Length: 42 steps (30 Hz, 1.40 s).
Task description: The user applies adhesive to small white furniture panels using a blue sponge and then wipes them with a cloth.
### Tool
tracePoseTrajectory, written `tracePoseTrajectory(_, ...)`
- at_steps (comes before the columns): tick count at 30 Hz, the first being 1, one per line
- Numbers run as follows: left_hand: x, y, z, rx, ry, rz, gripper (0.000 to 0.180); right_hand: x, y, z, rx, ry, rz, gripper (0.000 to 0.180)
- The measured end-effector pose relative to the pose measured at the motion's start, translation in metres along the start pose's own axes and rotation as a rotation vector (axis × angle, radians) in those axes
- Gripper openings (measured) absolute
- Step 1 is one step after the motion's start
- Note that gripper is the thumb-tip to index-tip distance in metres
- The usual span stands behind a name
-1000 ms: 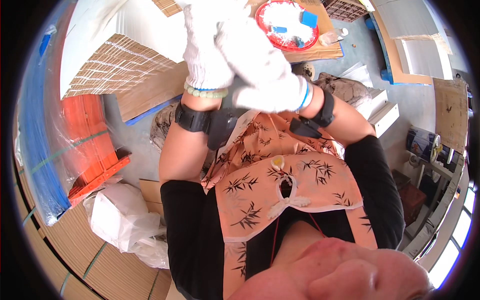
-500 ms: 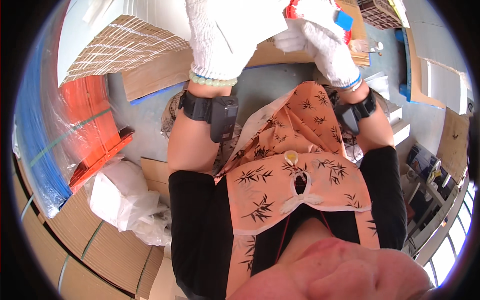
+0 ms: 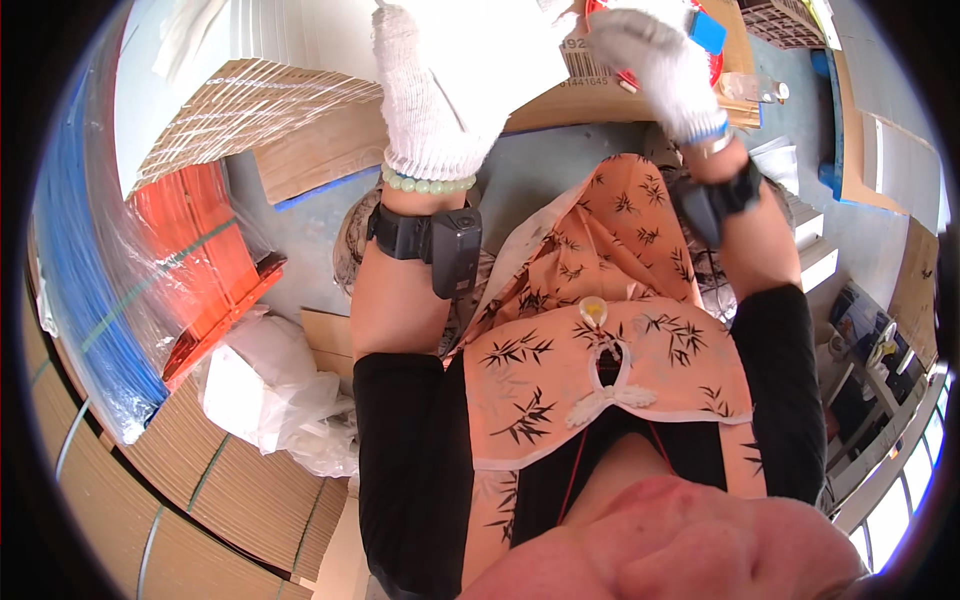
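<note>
My left hand (image 3: 428,95), in a white knit glove, is at a brightly lit white sheet or carton (image 3: 520,55). Glare washes out its fingers, so its grip does not show. To the right, my right hand (image 3: 662,70), gloved the same way, has its fingers bunched together; anything within them is hidden. It passes in front of a round red object (image 3: 712,68) whose kind I cannot make out. A blue block (image 3: 708,33) sits at that object's edge. Beneath lies a cardboard surface (image 3: 550,112) with dark print.
A stack of white-faced cardboard (image 3: 250,115) stands at the left. Beside it are plastic-wrapped blue and orange sheets (image 3: 215,265) and crumpled clear plastic (image 3: 290,400). A clear bottle (image 3: 755,88) lies at the right. A brown crate (image 3: 780,22) is farther back.
My right hand has moved up and closed its spread fingers, showing more of the print and cardboard beneath. My left hand stays at the white piece. The whole view has shifted slightly.
</note>
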<state>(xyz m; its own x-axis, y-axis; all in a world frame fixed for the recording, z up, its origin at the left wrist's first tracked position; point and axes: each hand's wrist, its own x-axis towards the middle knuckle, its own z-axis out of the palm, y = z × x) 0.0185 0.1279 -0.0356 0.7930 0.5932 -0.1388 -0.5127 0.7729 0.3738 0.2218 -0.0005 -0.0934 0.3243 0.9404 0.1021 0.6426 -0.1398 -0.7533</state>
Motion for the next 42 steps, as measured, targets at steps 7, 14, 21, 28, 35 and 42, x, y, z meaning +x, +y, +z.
tracePoseTrajectory(7,-0.007,-0.005,0.017,0.17,0.165,0.049,0.086,0.001,0.199,-0.054,-0.563,0.319,0.5,0.028)
tracePoseTrajectory(14,0.003,0.009,-0.011,-0.011,0.221,-0.023,0.089,-0.045,0.228,-0.027,-0.632,0.244,0.694,0.045)
tracePoseTrajectory(21,0.012,0.006,-0.007,-0.099,0.255,-0.079,0.091,-0.057,0.226,-0.01,-0.605,0.076,0.935,0.047)
tracePoseTrajectory(28,0.024,-0.009,-0.014,-0.222,-0.026,-0.096,0.092,-0.064,0.239,-0.026,-0.488,0.192,0.871,0.05)
tracePoseTrajectory(35,0.024,-0.012,-0.005,-0.178,0.127,-0.131,0.091,-0.057,0.21,0.006,-0.629,0.103,0.836,0.059)
tracePoseTrajectory(42,0.015,-0.003,-0.017,-0.143,0.052,-0.131,0.096,-0.057,0.214,-0.003,-0.254,0.284,0.813,0.045)
